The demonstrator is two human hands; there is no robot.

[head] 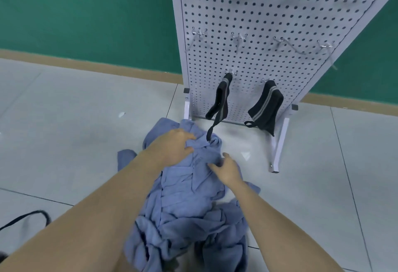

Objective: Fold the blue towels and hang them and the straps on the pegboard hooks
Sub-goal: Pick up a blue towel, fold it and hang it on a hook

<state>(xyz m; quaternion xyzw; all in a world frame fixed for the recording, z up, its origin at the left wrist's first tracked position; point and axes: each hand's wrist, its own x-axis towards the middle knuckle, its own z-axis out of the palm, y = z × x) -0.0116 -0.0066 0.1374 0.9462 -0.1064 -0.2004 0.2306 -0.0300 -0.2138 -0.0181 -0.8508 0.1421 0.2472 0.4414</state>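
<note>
Lying nearest the camera, the blue towels (189,211) form one crumpled heap on the tiled floor (64,121), unfolded; this placement suggests the pile serves as the working stock from which single towels are drawn for folding. A loose black strap (23,220) lies on the floor at the lower left, well apart from the pile and not yet hung.

Both forearms reach forward over the heap. The left hand (172,147) rests on the upper part of the pile, its grip partly curled, with fingertips and thumb pinching a ridge of blue cloth. The right hand (226,169) sits just beside it, thumb raised and fingers bent into the fabric; whether its grip fully closes on a fold cannot be told. The paired hold appears intended to separate one towel's edge from the rest.

Beyond the pile, the white pegboard (269,24) stands against the green wall (86,13). Two hung straps (221,99) occupy its lowest hooks. The upper hooks (239,39) carry nothing, presumably reserved for folded towels.
</note>
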